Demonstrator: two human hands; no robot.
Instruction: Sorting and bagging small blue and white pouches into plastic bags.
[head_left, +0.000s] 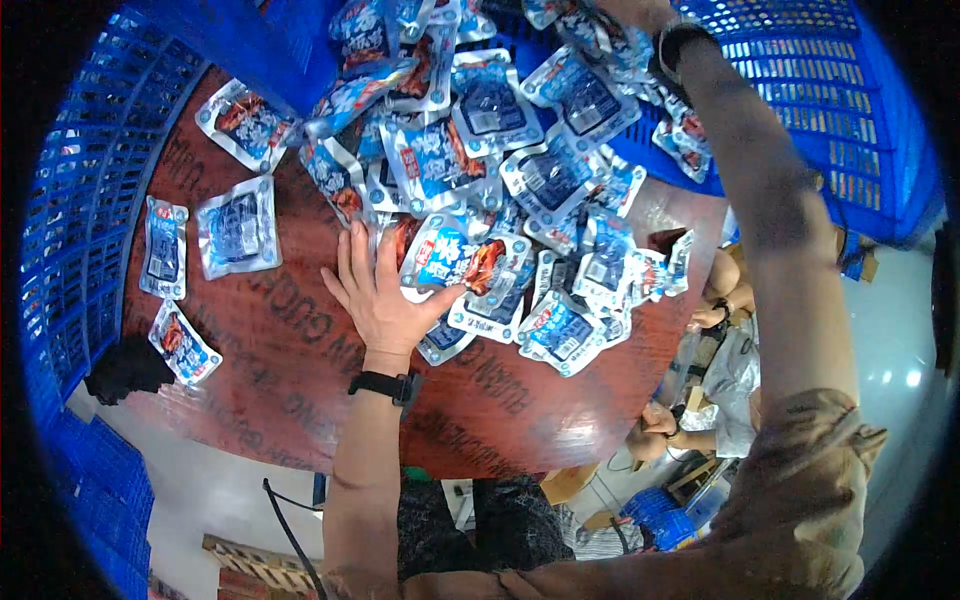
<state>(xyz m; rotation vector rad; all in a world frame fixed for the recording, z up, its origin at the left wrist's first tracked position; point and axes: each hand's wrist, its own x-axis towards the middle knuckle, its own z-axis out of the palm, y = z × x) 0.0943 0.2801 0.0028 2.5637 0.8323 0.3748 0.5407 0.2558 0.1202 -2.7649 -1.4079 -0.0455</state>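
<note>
My left hand (382, 295) lies with its fingers spread at the near side of a heap of blue and silver foil food packets. Its thumb touches the lower edge of a packet with a food picture (440, 255), and the fingertips rest beside the heap. Across the right side my right arm stretches to the far edge, where my right hand (640, 12) is cut off by the picture. A blue packet (615, 50) is close below that hand; its fingers are hidden, so its grip does not show. More packets (495, 105) are piled between the hands.
The heap lies on a reddish-brown printed board (330, 390). Several loose packets, one silver-edged (238, 228), lie left. Blue plastic crates stand left (75, 230) and far right (800, 95). Beyond the board's right edge, another person's hands (655, 420) show lower down.
</note>
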